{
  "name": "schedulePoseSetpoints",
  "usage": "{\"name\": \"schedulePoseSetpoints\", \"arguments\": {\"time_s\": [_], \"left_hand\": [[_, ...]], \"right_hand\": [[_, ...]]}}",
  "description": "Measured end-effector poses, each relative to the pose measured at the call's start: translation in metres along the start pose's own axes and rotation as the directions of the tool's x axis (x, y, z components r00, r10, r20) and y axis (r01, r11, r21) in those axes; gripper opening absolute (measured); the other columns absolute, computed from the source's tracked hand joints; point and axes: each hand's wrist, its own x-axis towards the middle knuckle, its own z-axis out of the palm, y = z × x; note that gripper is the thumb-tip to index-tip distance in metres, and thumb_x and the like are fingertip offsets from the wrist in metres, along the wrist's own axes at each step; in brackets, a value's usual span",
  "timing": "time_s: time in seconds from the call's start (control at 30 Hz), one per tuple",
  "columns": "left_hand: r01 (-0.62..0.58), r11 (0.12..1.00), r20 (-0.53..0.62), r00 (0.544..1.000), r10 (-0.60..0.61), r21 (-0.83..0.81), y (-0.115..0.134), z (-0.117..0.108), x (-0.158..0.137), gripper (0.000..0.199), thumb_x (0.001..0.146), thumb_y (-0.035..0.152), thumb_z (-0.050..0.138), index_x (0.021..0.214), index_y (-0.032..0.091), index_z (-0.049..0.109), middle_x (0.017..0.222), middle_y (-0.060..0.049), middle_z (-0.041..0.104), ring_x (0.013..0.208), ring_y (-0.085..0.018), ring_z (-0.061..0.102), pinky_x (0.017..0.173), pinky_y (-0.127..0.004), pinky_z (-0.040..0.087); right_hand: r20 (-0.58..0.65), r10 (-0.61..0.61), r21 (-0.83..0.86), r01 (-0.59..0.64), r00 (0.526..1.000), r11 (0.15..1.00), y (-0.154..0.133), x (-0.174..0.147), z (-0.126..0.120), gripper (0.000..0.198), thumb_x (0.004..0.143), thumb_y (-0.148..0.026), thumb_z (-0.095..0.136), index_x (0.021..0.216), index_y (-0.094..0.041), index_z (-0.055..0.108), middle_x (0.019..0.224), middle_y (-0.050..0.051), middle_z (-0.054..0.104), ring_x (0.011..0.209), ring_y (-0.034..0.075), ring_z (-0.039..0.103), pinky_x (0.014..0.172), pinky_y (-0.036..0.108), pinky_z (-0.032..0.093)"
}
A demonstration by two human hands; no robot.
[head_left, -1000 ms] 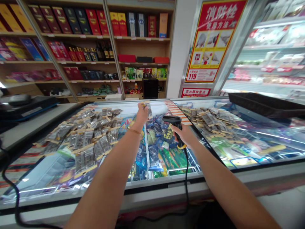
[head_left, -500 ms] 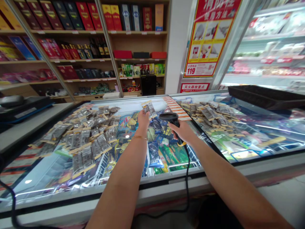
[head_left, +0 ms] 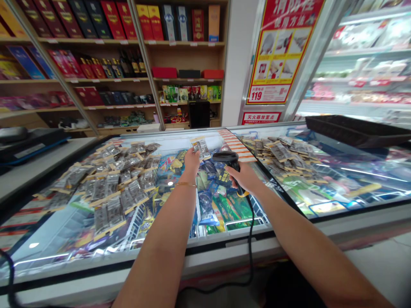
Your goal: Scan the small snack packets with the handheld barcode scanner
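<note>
Well, the left hand [head_left: 192, 161] pinches a packet [head_left: 203, 148] by its left edge, right hand [head_left: 246, 176] clasping a scanner [head_left: 228, 158].

packet [head_left: 202, 148] turned broad side to view, scanner [head_left: 226, 157] nearer it

Glossy plastic packets [head_left: 115, 183], matt black plastic scanner [head_left: 225, 157], smooth glass freezer lid [head_left: 61, 226]

wooden shelves [head_left: 186, 59] holding upright boxes [head_left: 198, 25] | red-yellow poster [head_left: 282, 53] right of shelves | black tray [head_left: 356, 130] far right
</note>
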Motion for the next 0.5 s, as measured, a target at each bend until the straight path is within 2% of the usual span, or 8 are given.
{"name": "schedulePoseSetpoints", "arguments": {"time_s": [0.17, 0.33, 0.5], "left_hand": [[-0.027, 0.999, 0.015, 1.000, 0.026, 0.035, -0.002, -0.001, 0.000, 0.024, 0.079, 0.021, 0.058, 0.098, 0.016, 0.071, 0.086, -0.007, 0.076, 0.082, -0.021, 0.070, 0.079, -0.030, 0.054], [-0.028, 0.998, 0.023, 0.999, 0.026, 0.051, -0.001, -0.002, -0.001, 0.021, 0.080, 0.021, 0.056, 0.097, 0.017, 0.068, 0.089, -0.006, 0.076, 0.088, -0.022, 0.071, 0.084, -0.032, 0.054], [-0.041, 0.974, 0.003, 0.999, 0.041, 0.222, 0.012, 0.007, -0.016, 0.021, 0.085, 0.018, 0.051, 0.101, 0.017, 0.065, 0.103, -0.011, 0.075, 0.101, -0.024, 0.071, 0.095, -0.036, 0.051]], "right_hand": [[-0.002, -0.007, 0.006, 0.007, 1.000, 1.000, -0.002, -0.001, 0.000, 0.023, 0.088, -0.036, 0.066, 0.078, -0.023, 0.051, 0.056, -0.003, 0.060, 0.036, 0.012, 0.056, 0.037, 0.023, 0.043], [-0.001, -0.008, 0.038, 0.008, 1.000, 0.999, -0.001, -0.001, 0.000, 0.023, 0.087, -0.036, 0.068, 0.077, -0.023, 0.050, 0.056, -0.003, 0.060, 0.036, 0.012, 0.056, 0.037, 0.023, 0.042], [0.001, 0.046, 0.165, -0.046, 0.999, 0.985, -0.005, 0.004, -0.006, 0.022, 0.088, -0.034, 0.067, 0.079, -0.022, 0.050, 0.054, -0.005, 0.059, 0.036, 0.011, 0.055, 0.035, 0.022, 0.041]]}}
